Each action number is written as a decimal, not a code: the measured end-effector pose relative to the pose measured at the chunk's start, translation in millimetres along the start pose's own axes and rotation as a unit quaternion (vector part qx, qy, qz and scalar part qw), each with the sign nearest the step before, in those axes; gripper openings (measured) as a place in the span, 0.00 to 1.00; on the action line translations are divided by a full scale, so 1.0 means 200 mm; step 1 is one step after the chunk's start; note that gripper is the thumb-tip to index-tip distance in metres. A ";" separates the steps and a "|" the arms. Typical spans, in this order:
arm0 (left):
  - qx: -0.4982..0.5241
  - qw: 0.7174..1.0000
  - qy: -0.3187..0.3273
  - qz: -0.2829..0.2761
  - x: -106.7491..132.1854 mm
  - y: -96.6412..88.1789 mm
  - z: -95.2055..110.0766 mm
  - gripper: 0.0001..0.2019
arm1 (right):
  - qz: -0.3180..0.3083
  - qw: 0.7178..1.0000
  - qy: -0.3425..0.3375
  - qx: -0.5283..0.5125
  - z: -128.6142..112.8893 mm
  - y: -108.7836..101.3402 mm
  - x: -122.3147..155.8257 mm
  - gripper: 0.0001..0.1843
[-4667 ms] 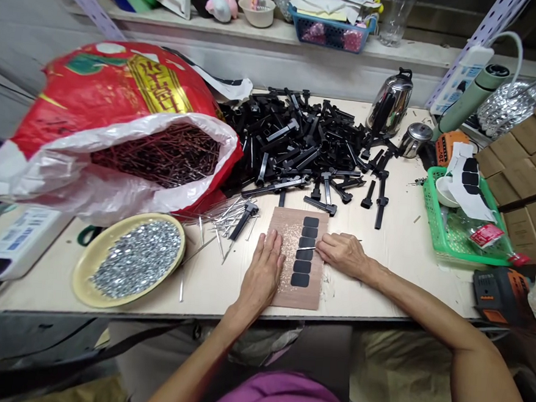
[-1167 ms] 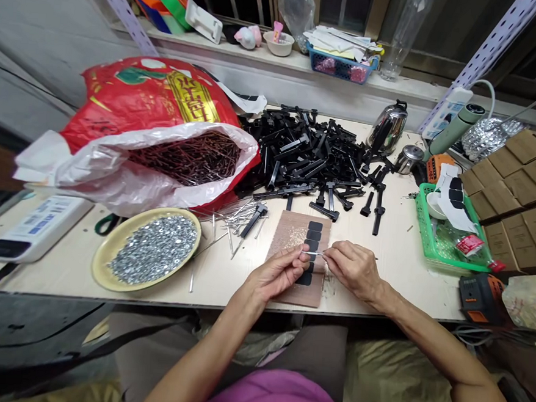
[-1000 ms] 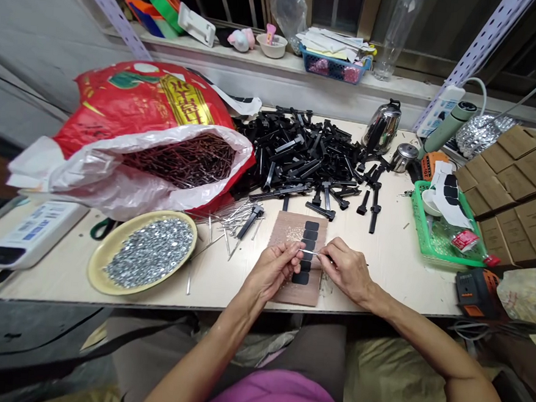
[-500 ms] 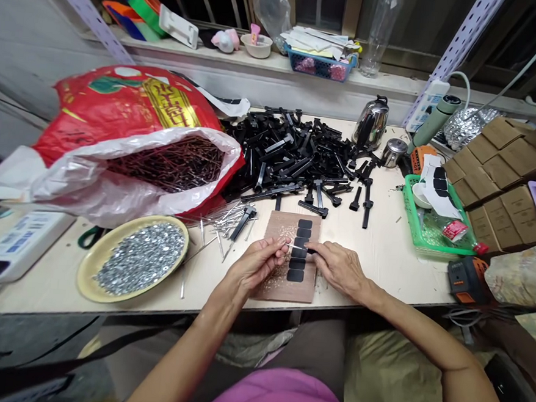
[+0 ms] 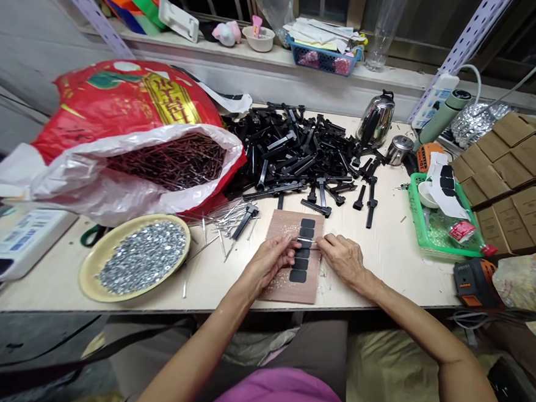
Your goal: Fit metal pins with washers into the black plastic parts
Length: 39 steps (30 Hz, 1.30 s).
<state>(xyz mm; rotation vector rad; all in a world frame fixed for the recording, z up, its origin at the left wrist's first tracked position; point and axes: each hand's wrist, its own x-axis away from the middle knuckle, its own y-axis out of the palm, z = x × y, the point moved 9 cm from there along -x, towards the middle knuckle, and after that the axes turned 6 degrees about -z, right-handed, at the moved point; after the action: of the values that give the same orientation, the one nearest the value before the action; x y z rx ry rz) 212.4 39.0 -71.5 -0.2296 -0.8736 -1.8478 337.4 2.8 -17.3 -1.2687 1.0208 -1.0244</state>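
Note:
A thin silvery metal rod (image 5: 307,239) spans the gap between my hands, lying nearly level. My left hand (image 5: 273,259) pinches its left end between thumb and fingers. At the other end, the closed fingers of my right hand (image 5: 343,259) grip the rod; the tip is hidden. Beneath both hands lies a brown board (image 5: 278,226) sprinkled with pale crumbs. A column of rounded black pads (image 5: 298,275) runs down the board. Left of it, several loose metal rods (image 5: 224,225) lie around a black T-shaped piece (image 5: 245,221).
Behind the board is a heap of black plastic pieces (image 5: 294,154). A yellow bowl (image 5: 87,280) of small metal parts and an open red sack (image 5: 114,92) of dark rods stand left. A green basket (image 5: 430,249), a power tool (image 5: 472,281) and cardboard boxes (image 5: 524,210) are right.
The rod has gone from slanted to nearly level. Black material at my right fingertips earlier no longer shows there. My hands sit slightly higher on the board, and the view has shifted a little.

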 end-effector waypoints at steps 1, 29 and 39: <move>-0.028 0.999 0.025 0.019 0.00 -0.02 0.01 0.11 | -0.017 1.000 0.003 0.014 0.03 0.02 -0.02 0.15; -0.496 0.790 0.328 0.149 0.10 -0.13 0.15 0.18 | -0.099 0.965 -0.220 0.103 0.06 0.18 -0.08 0.17; -0.513 0.778 0.325 0.161 0.10 -0.13 0.16 0.17 | -0.115 0.982 -0.114 0.094 0.16 0.16 -0.15 0.18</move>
<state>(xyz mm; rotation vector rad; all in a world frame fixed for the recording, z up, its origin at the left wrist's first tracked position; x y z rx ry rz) 173.4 50.6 -49.4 -0.3425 0.6865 -1.7034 361.8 40.3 -47.3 -1.3321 0.5984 -1.0931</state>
